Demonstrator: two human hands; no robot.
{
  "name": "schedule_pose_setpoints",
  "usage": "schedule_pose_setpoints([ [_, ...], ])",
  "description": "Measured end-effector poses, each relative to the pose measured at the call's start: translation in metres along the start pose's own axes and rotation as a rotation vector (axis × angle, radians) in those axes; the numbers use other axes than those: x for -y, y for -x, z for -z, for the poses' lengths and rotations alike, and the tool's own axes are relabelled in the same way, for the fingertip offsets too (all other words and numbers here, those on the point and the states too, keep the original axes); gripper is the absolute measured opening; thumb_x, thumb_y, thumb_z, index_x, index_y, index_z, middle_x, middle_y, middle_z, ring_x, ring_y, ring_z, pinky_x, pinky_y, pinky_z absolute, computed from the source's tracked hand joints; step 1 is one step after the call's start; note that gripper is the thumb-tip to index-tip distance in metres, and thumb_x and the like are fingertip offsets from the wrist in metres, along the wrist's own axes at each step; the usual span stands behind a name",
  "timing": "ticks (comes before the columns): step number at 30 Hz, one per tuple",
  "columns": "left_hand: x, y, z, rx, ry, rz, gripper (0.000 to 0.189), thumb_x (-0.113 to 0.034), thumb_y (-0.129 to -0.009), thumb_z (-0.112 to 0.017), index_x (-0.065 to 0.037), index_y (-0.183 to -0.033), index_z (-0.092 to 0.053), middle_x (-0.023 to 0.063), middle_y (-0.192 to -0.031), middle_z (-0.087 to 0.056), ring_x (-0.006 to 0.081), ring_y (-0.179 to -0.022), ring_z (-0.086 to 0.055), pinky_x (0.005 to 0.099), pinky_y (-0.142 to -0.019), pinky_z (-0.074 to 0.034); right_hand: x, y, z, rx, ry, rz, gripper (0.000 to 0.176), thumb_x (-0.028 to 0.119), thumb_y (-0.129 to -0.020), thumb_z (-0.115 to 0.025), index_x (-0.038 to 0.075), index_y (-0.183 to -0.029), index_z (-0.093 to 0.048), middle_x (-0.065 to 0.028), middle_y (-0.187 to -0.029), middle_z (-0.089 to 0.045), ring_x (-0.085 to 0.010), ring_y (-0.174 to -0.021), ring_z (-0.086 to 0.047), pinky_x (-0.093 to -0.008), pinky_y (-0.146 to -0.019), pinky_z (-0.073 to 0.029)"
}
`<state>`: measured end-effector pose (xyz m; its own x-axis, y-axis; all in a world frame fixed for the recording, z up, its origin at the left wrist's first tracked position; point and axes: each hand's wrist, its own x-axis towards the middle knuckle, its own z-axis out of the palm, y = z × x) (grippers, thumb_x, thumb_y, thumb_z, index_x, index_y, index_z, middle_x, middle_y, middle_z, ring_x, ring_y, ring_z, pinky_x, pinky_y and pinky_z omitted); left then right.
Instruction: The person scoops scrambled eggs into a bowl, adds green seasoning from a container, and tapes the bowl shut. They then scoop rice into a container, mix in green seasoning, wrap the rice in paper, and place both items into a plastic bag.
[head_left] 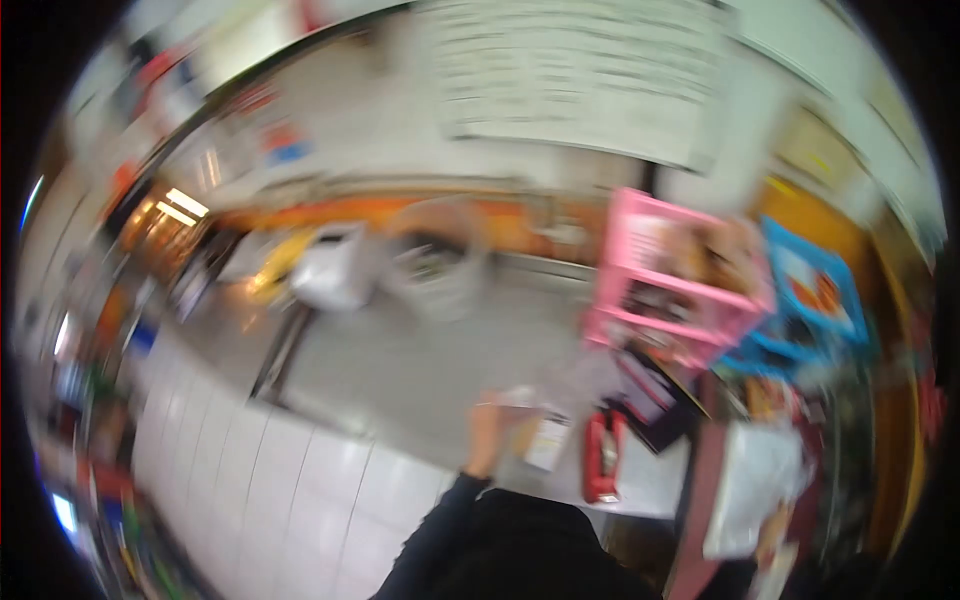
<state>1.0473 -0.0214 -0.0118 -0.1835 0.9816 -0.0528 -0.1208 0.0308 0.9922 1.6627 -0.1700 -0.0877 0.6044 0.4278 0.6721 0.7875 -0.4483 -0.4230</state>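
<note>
The whole view is smeared by motion. My left hand (487, 430) is over the front edge of the grey worktop, its fingers closed at a pale, see-through piece (520, 397) that I cannot make out. Close by on the right lie a white-and-yellow card or packet (548, 441) and a red stapler-like tool (603, 455). At the lower right, what looks like my right hand (772, 532) is beside a white plastic bag or sheet (752, 480). Its fingers are too blurred to read.
A pink basket (612, 265) and blue baskets (850, 300) stand at the back right. A black box (660, 400) lies in front of them. Further left are a clear round tub (440, 285) and a white box (332, 268). A large printed sheet (580, 80) hangs on the wall.
</note>
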Motion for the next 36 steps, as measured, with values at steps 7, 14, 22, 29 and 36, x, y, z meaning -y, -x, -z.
schedule_pose_setpoints([
  [7,0.009,0.033,0.038,0.088,-0.098,-0.286,0.050,-0.003,-0.081,-0.054,0.002,-0.119,-0.022,0.0125,-0.084,-0.060,0.0159,-0.080,-0.060,0.0309,-0.072,-0.048,0.305,0.006,-0.034,0.432,-0.714,0.359,0.060,0.014,-0.072,-0.058,0.004,-0.126,-0.034,-0.0083,-0.115,-0.047,-0.0203,-0.105,-0.046,-0.0328,-0.088,-0.038],
  [14,-0.106,0.085,0.059,0.133,0.039,-0.146,0.046,-0.005,-0.078,-0.055,-0.001,-0.113,-0.025,0.0085,-0.075,-0.055,0.0145,-0.059,-0.053,0.0303,-0.055,-0.045,0.451,0.146,-0.102,2.140,-1.026,0.427,0.070,0.014,-0.065,-0.066,0.005,-0.126,-0.034,-0.0083,-0.113,-0.048,-0.0208,-0.103,-0.048,-0.0336,-0.086,-0.040],
  [22,-0.097,0.125,0.240,-0.413,0.134,-0.337,0.041,-0.010,-0.081,-0.057,-0.005,-0.114,-0.033,0.0094,-0.097,-0.055,0.0166,-0.075,-0.055,0.0314,-0.064,-0.044,0.612,0.229,-0.019,2.318,-1.348,-0.024,0.052,0.012,-0.070,-0.065,0.003,-0.117,-0.043,-0.0071,-0.108,-0.052,-0.0199,-0.094,-0.053,-0.0302,-0.077,-0.045],
  [29,-0.029,0.112,0.310,0.355,1.040,-0.455,0.082,-0.068,-0.079,-0.022,-0.012,-0.138,-0.009,0.0202,-0.137,-0.021,0.0355,-0.124,-0.027,0.0494,-0.102,-0.018,0.697,0.308,0.023,2.147,-1.369,0.154,0.043,0.002,-0.077,-0.056,0.004,-0.118,-0.042,-0.0078,-0.106,-0.053,-0.0174,-0.090,-0.054,-0.0289,-0.075,-0.046],
  [36,-0.060,0.140,0.351,0.296,0.502,-0.146,0.081,-0.046,-0.077,-0.053,-0.009,-0.137,-0.014,0.0173,-0.134,-0.031,0.0260,-0.121,-0.033,0.0423,-0.100,-0.023,0.738,0.339,0.009,1.760,-1.434,-0.244,0.046,0.005,-0.083,-0.050,0.006,-0.126,-0.034,-0.0059,-0.104,-0.053,-0.0142,-0.085,-0.054,-0.0277,-0.074,-0.045],
])
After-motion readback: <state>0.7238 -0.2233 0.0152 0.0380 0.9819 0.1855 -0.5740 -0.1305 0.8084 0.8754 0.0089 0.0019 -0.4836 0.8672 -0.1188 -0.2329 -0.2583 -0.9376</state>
